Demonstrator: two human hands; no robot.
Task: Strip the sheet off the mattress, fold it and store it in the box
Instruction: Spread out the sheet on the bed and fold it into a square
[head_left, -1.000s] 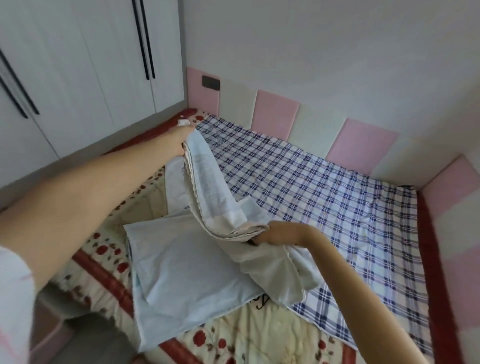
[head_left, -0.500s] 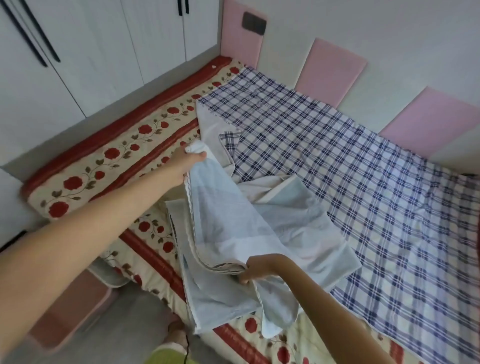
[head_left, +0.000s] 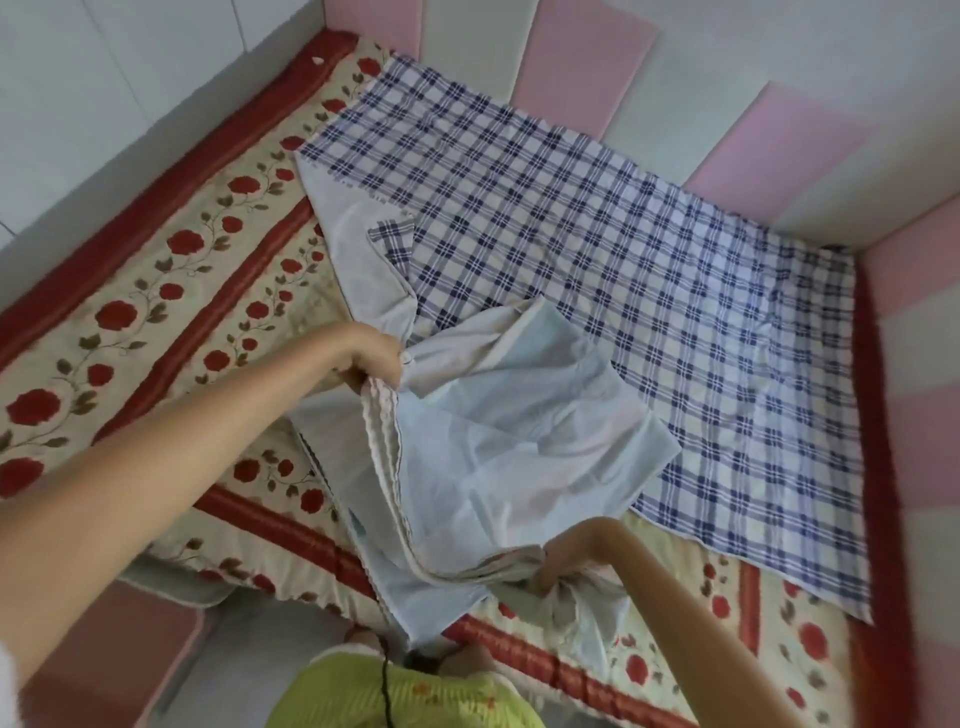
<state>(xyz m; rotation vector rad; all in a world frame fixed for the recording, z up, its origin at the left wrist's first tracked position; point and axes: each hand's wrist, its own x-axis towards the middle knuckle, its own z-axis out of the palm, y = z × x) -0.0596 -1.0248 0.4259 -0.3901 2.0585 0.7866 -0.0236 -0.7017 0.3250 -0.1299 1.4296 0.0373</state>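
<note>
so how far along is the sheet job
Done: the pale sheet is loose from the floral mattress and doubled in layers. In hand: the left hand and right hand each grip an end of its gathered edge. Left: finishing the fold and boxing it; no box clearly shows. A plaid sheet lies spread.

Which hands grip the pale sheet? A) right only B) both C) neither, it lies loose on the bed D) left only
B: the left hand pinches the pale sheet at its layered edge, and the right hand grips the bunched near end, so the edge hangs between them.
</note>
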